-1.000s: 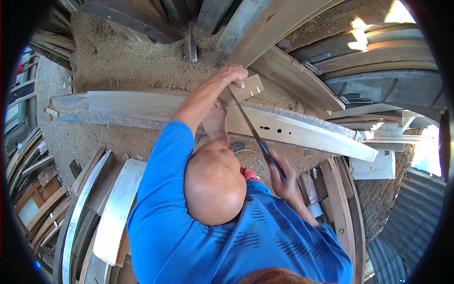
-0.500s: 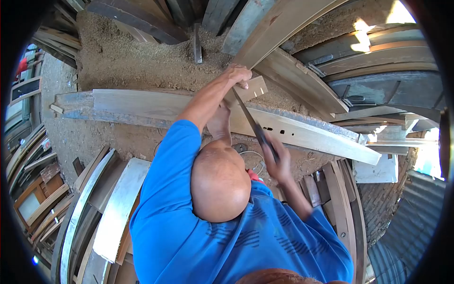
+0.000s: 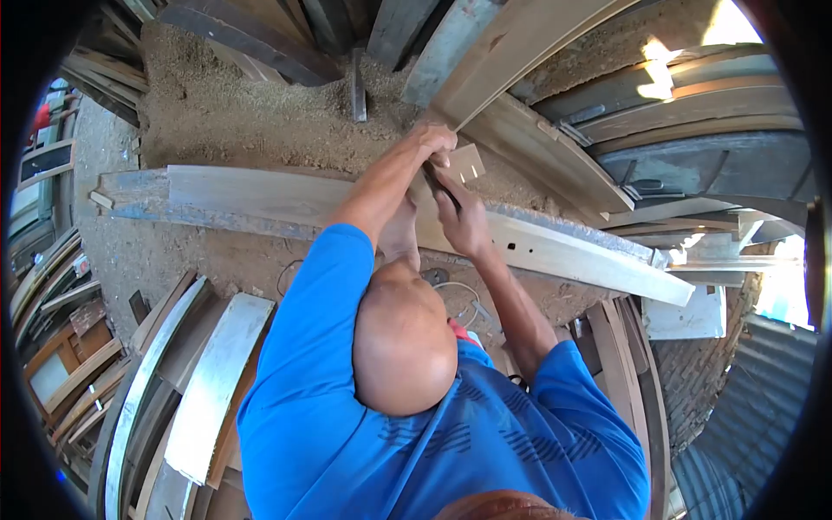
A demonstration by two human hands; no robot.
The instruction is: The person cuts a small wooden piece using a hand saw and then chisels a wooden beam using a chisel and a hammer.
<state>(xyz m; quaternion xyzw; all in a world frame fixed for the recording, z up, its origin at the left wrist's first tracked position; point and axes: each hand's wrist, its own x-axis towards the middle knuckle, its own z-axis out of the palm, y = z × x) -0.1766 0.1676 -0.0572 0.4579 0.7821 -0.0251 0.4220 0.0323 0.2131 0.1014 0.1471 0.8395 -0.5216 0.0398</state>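
My left hand (image 3: pixel 433 142) is closed at the near end of a short wooden board (image 3: pixel 466 161) with pale, bright slits; its fingers curl downward, partly hidden. My right hand (image 3: pixel 464 221) is wrapped around the handle of a long, dark, tapered saw (image 3: pixel 429 178). Most of the blade is hidden by my hands, and its teeth cannot be made out. Both hands are close together above a long plank (image 3: pixel 598 256) with small dark holes. My bare foot (image 3: pixel 400 230) rests at the plank, below my bent knee (image 3: pixel 406 342).
A long board (image 3: pixel 511 56) slants away just beyond my left hand. Sawdust (image 3: pixel 251 126) covers the ground. Curved timbers (image 3: pixel 139 373) and a pale panel (image 3: pixel 221 381) lie at left. More planks (image 3: pixel 719 108) are stacked at right, near corrugated metal sheets (image 3: pixel 737 425).
My right hand has pushed the saw forward and left, toward my left hand, and its arm has straightened. My left hand has stayed nearly in place.
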